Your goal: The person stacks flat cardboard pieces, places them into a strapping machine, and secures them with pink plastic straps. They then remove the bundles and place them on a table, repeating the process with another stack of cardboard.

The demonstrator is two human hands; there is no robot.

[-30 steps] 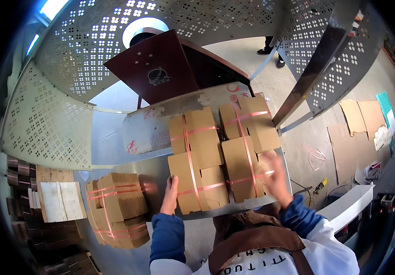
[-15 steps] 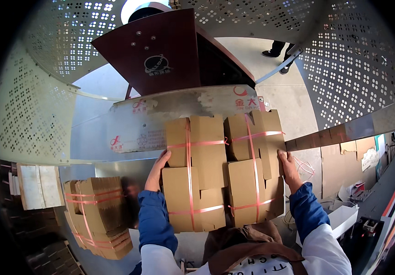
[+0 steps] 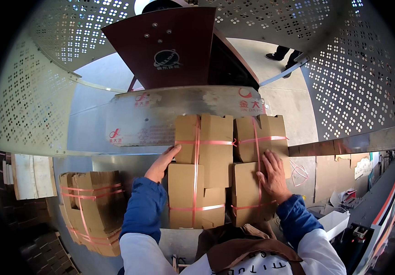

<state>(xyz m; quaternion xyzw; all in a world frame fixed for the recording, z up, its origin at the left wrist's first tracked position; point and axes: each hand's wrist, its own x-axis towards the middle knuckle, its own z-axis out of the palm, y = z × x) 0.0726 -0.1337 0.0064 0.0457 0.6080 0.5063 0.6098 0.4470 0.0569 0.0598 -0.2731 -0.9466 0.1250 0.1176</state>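
Two bundles of folded brown cardboard cartons lie side by side in front of me, each bound crosswise with pink strapping. At the outer edge of the left cardboard bundle [image 3: 218,167], my left hand [image 3: 162,163] rests with its fingers stretched forward, the tips touching the cardboard. My right hand [image 3: 273,176] lies on top of the right cardboard bundle [image 3: 245,181], palm down and fingers apart, near its lengthwise strap. Neither hand is wrapped round anything. The bundles' undersides are hidden.
Beyond the bundles lies a worn metal plate [image 3: 161,107], with a dark red machine housing [image 3: 161,50] behind it. Perforated guards [image 3: 358,87] curve around. Another strapped bundle [image 3: 92,206] stands at left. A white box [image 3: 335,223] sits at right. A person's legs [image 3: 287,57] show far right.
My right hand has moved from the right bundle's outer side onto its top. My left hand still touches the left bundle's edge. The view has shifted slightly.
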